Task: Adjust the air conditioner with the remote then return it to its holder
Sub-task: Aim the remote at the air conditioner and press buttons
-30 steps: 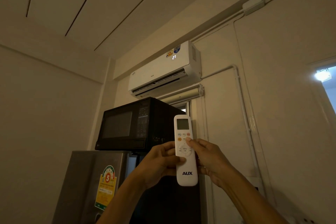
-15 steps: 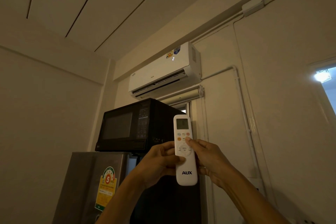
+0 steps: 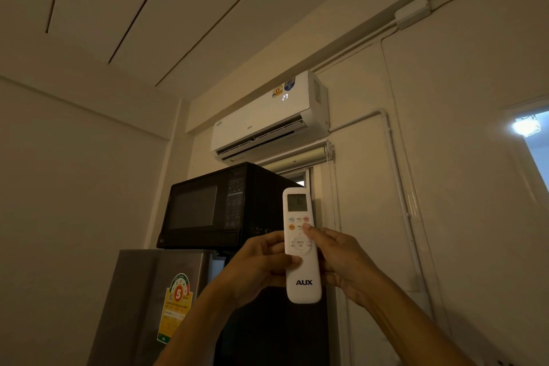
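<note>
A white AUX remote point(image 3: 302, 276) stands upright in front of me, its small screen and buttons facing me. My left hand point(image 3: 258, 264) grips its left side, thumb across the front. My right hand point(image 3: 341, 255) holds its right side, with the thumb tip resting on a button just below the top row. High on the wall hangs the white air conditioner point(image 3: 267, 122), its flap open and its display reading 27. No remote holder shows in this view.
A black microwave point(image 3: 219, 208) sits on a grey fridge point(image 3: 154, 300) with a yellow energy label, just left of the hands. A rolled blind point(image 3: 297, 159) hangs under the air conditioner. White pipes point(image 3: 398, 187) run down the right wall. A bright opening point(image 3: 531, 134) is at far right.
The air conditioner's display showed 27, then a partial 2, and reads 27 again. Both hands and the remote have stayed nearly still.
</note>
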Demonstrator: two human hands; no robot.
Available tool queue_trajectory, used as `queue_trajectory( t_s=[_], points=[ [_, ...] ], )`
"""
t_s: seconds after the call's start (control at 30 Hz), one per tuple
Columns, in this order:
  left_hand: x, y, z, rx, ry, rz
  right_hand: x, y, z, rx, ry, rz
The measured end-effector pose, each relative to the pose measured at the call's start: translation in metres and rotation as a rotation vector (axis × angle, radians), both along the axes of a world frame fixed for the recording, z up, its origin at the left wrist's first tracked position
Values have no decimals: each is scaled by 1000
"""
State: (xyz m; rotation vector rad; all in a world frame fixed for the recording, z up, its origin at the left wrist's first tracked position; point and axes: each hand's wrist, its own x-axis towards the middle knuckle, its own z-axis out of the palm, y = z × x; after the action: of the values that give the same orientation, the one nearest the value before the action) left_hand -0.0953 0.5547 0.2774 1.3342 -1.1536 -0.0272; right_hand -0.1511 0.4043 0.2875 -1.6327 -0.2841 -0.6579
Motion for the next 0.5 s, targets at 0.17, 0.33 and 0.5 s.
queue_trajectory(
  t_s=[0.17, 0.33, 0.5],
  points=[
    [0, 1, -1, 7, 1, 8, -1, -1, -2, 2, 1, 16],
    [0, 1, -2, 1, 0, 7, -2, -1, -1, -1, 1, 17],
    [0, 1, -2, 5, -2, -3, -3, -1, -2, -1, 6, 24]
  ],
)
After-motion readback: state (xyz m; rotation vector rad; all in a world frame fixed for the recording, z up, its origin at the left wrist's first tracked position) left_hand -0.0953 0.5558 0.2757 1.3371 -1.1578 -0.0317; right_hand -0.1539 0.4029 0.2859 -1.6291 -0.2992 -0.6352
